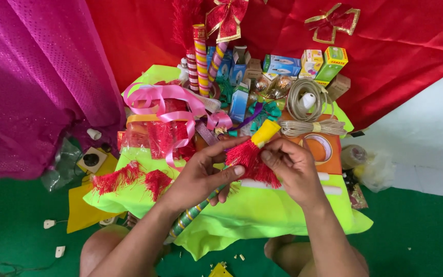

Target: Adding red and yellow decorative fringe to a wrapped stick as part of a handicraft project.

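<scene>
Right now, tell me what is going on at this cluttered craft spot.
A person seated on the green floor holds a striped decorated stick with a yellow tip over a neon yellow-green cloth. The left hand grips the stick, while the right hand presses bushy red fringe trim around it. Loose red fringe pieces, pink ribbon and small cardboard boxes lie nearby.

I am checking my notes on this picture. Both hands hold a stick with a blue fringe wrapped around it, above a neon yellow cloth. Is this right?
Not quite: the fringe is red, not blue, as the head view shows. The rest holds: the left hand and the right hand both hold the stick, above the neon yellow cloth.
</scene>
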